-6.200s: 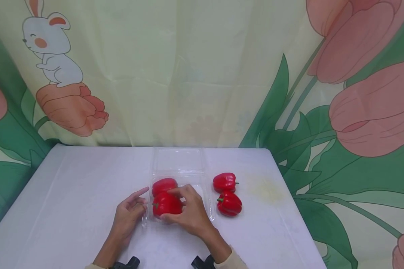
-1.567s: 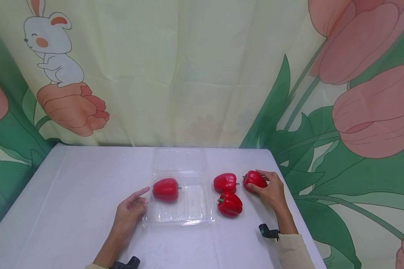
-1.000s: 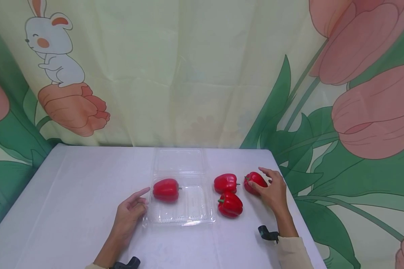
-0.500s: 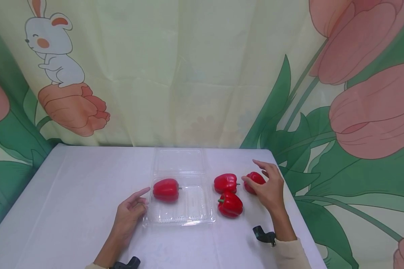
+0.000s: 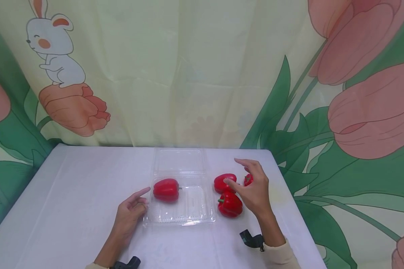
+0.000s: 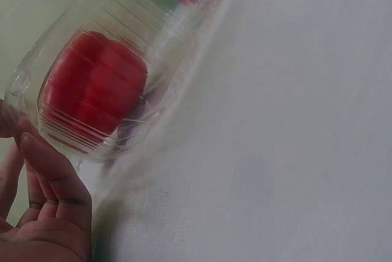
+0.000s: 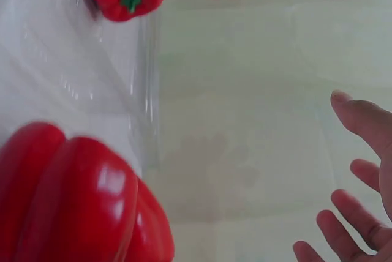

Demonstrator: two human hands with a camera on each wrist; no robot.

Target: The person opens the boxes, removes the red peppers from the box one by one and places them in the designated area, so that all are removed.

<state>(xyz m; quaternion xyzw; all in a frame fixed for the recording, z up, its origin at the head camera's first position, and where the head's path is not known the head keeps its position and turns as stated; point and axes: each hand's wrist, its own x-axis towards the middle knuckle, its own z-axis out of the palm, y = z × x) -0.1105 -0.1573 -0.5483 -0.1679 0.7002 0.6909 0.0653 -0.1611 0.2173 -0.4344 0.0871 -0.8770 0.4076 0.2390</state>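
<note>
A clear plastic clamshell container [image 5: 196, 203] lies with its lid [image 5: 178, 160] folded back on the table. One red bell pepper [image 5: 165, 189] lies in its left rear part. My left hand [image 5: 131, 211] is at the container's left edge; in the left wrist view its fingertips pinch the rim. Right of the container two red bell peppers, a rear one [image 5: 220, 182] and a front one [image 5: 230, 204], touch each other. A third bell pepper [image 5: 248, 179] is mostly hidden behind my right hand [image 5: 254, 188], which hovers with fingers spread and holds nothing.
A white cloth covers the table [image 5: 87, 194]. Its right edge runs close to my right forearm. Behind stands a printed curtain [image 5: 148, 93] with a rabbit and tulips. A black wrist mount [image 5: 252, 239] sits on my right wrist.
A bell pepper that lay in the container's front part now lies on the table at the far right. My right hand has let go of it and moved left. My left hand stays put.
</note>
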